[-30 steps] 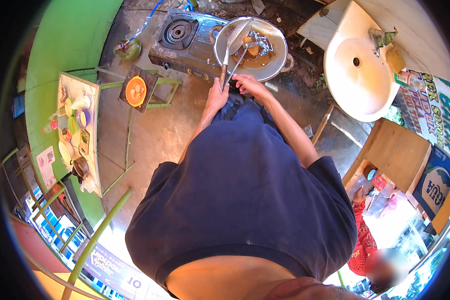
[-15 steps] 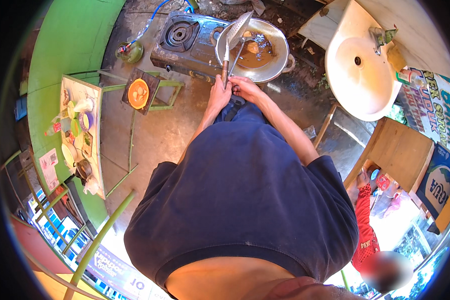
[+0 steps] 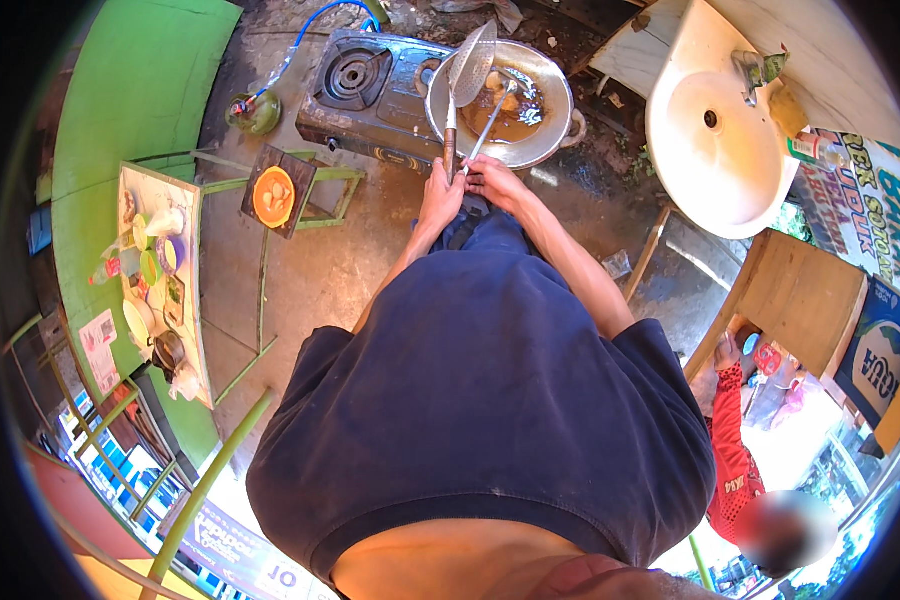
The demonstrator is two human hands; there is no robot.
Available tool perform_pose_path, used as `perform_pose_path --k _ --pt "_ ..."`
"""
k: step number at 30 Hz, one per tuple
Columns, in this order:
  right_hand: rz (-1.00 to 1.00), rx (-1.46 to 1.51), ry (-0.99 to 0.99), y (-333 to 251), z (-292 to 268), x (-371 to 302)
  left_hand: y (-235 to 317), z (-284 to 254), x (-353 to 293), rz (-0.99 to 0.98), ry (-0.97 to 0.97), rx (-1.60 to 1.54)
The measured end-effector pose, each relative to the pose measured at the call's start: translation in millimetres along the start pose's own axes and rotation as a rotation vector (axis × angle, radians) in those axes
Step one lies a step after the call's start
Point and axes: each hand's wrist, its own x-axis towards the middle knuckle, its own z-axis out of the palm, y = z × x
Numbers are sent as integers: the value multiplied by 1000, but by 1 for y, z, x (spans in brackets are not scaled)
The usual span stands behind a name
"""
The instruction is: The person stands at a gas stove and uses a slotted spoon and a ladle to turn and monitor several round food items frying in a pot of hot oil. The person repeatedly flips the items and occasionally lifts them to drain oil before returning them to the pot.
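Note:
My left hand [image 3: 438,203] is closed around the brown handle of a skimmer [image 3: 473,68], whose perforated metal head is raised over the left rim of a wide metal wok [image 3: 562,128]. My right hand [image 3: 497,184] grips a long thin metal utensil [image 3: 487,130], its far end down in the brown oil [image 3: 515,127]. That end touches or lies close to a golden piece of frying food [image 3: 510,102]; its exact shape is hard to make out. The two hands are side by side just in front of the wok. Under the wok sits a two-burner gas stove [image 3: 395,110].
On a small stand to the left rests an orange bowl [image 3: 273,197] of pale, egg-like rounds. Further left, a table [image 3: 192,300] carries bowls and bottles. A green gas cylinder [image 3: 257,113] stands behind. At right are a sink [image 3: 685,170], a wooden cabinet [image 3: 805,300] and a red-sleeved person [image 3: 732,440].
The thin utensil's far end has swung right in the oil, and the food there has shifted slightly. The skimmer stays raised over the rim, nearly still.

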Motion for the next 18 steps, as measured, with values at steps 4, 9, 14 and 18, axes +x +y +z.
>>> perform_pose_path --k 4,9,14,18 --pt "-101 124 -24 -22 -16 -18 -12 -6 12 -4 -39 -77" --pt "-157 63 106 -39 -31 -66 -36 -15 23 -19 60 57" --pt "-194 -292 323 -38 -54 -98 -41 -22 29 -107 8 -83" --pt "-278 -482 521 -27 -55 -97 -49 -25 32 -108 -3 -201"
